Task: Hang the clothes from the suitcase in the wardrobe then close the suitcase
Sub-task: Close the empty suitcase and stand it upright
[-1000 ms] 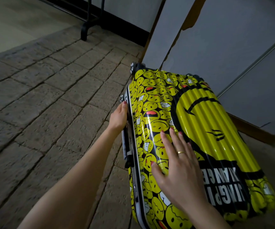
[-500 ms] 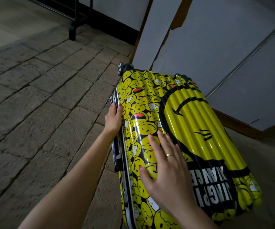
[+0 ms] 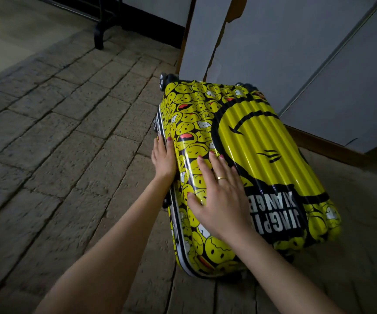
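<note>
Two hands are in my view, both on one suitcase [image 3: 250, 141]; it is a glossy yellow hard shell printed with small smiley faces and one large face, and it lies on its side on a floor [image 3: 58, 143] of grey stone-look tiles, its wheels pointing away from me toward a pale wardrobe [image 3: 296, 53]; the far end of the case sits just beside the wardrobe's base. My right hand [image 3: 222, 198] lies flat on the upper shell, fingers straight and spread, a ring on one finger; it grips nothing and only presses down. My left hand [image 3: 163, 158] rests against the case's left edge, along the metal frame where the two halves meet, fingers straight and together; it also holds nothing, as far as I can see, though its palm side is hidden from me. The two halves of the shell appear brought together, with no gap visible along the frame; I cannot tell whether any latch is fastened. No clothes are in sight, on the floor or on the case; what hangs inside the wardrobe is not shown. I judge the task to be near its end: the hanging seems finished, the lid is down, and what may remain is securing the frame closure. A dark stand [image 3: 101, 26] rises at the far left.
</note>
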